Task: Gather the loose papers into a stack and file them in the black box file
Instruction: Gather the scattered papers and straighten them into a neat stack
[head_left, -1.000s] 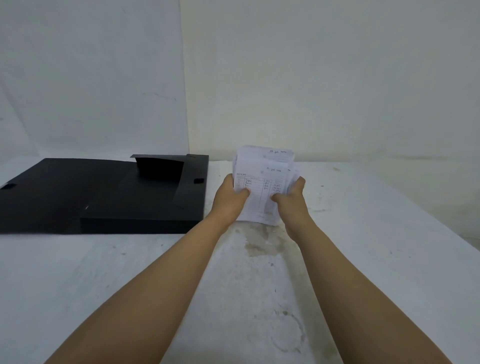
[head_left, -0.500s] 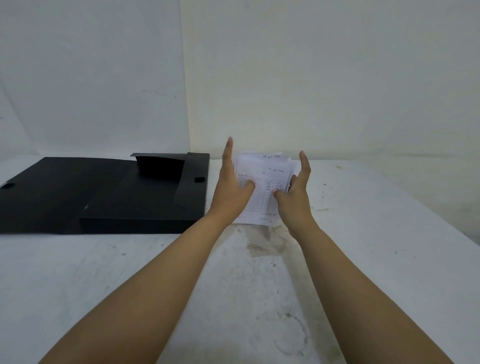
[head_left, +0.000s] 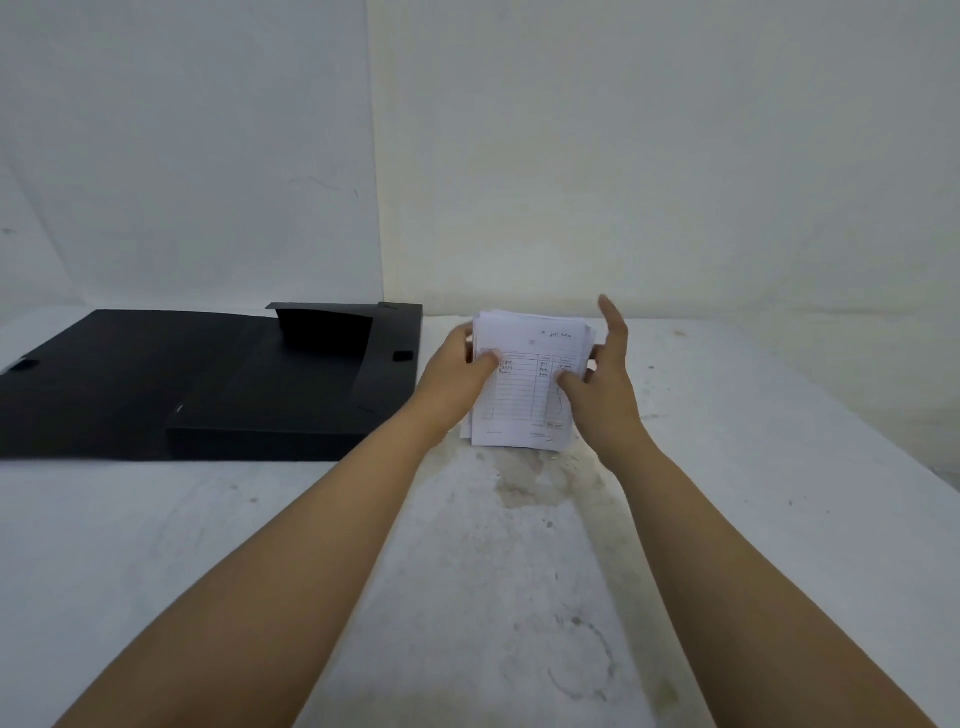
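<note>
A stack of white papers (head_left: 524, 395), the top sheet a ruled form with handwriting, is held between both hands above the white table. My left hand (head_left: 457, 376) grips the stack's left edge, thumb on the top sheet. My right hand (head_left: 602, 387) holds the right edge with its thumb on the top sheet and its fingers extended upward. The black box file (head_left: 234, 395) lies open on the table to the left of the papers, its lid spread flat to the far left and an inner flap standing up at its back.
The white table (head_left: 467, 597) is scuffed and stained below the papers. Pale walls (head_left: 623, 156) meet in a corner behind the table. The table's right edge (head_left: 935, 478) runs diagonally at the far right.
The left hand's fingers, stretched upward half a second ago, have closed around the stack's left edge. The stack has tilted flatter, showing more of its top sheet. The right fingers stay extended.
</note>
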